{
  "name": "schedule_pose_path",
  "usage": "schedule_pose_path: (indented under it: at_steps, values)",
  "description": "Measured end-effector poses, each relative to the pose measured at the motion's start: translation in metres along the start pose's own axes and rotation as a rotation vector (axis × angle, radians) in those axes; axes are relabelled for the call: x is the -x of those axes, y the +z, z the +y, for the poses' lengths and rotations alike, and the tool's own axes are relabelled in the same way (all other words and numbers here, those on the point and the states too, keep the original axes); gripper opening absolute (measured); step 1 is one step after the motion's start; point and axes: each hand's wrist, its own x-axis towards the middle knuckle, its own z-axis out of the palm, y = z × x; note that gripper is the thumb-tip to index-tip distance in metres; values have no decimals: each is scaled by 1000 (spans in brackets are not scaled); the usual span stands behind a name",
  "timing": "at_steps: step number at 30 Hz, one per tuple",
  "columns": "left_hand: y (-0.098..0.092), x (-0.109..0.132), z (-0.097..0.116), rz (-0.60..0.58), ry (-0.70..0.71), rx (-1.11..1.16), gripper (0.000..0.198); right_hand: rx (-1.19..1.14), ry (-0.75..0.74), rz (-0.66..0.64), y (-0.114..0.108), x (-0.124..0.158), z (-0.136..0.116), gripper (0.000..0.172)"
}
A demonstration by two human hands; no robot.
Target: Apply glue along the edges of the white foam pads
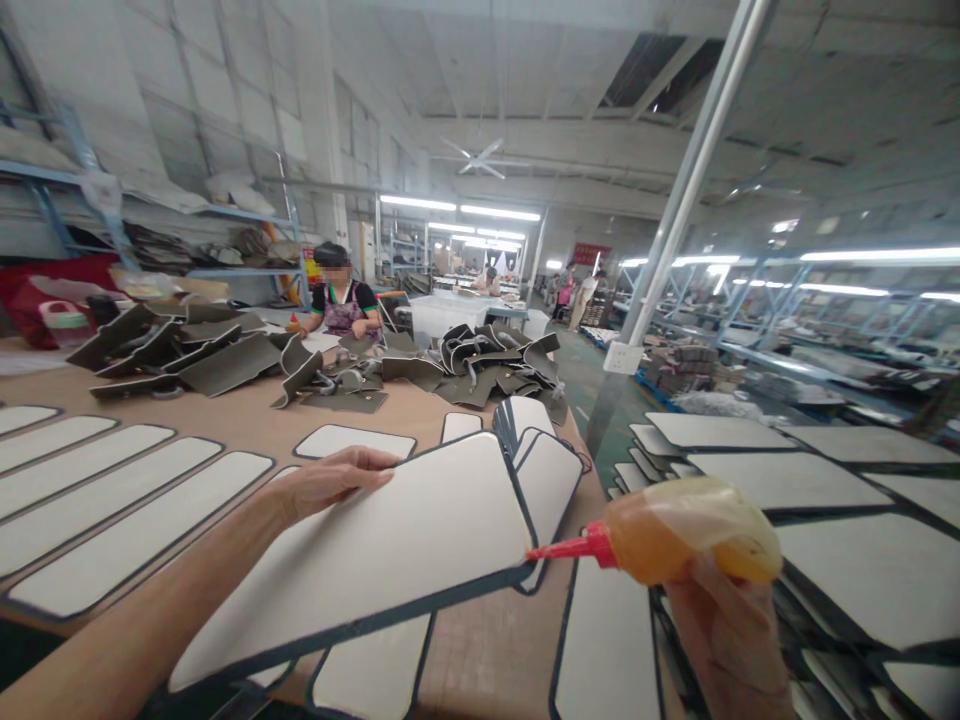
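My left hand (341,480) grips the upper edge of a white panel with a dark border (390,555), thumb on its face and the panel tilted toward me. In my right hand (724,630) is a squeeze bottle of amber liquid (690,530), lying nearly sideways. Its red nozzle (570,546) points left, and the tip meets the panel's lower right corner. Behind that corner, more dark-edged panels (551,480) lean in a small overlapping stack. The fingers of my left hand behind the panel are hidden.
Long white panels (142,530) lie in a row on the brown-covered table (480,650) at left. Folded grey-green pieces (225,350) are heaped along its far side, where a co-worker (345,300) sits. Stacked panels (795,480) stand at right, near a metal post (675,200).
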Motion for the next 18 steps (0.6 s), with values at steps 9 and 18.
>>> schedule_pose_path:
  at_steps: [9, 18]
  values:
    - [9, -11, -16, 92, 18, 100, 38, -42, -29, 97, -2, 0, 10, 25]
    - [23, -24, -26, 126, 71, 203, 36, -53, -17, 176, -1, -4, 16, 37]
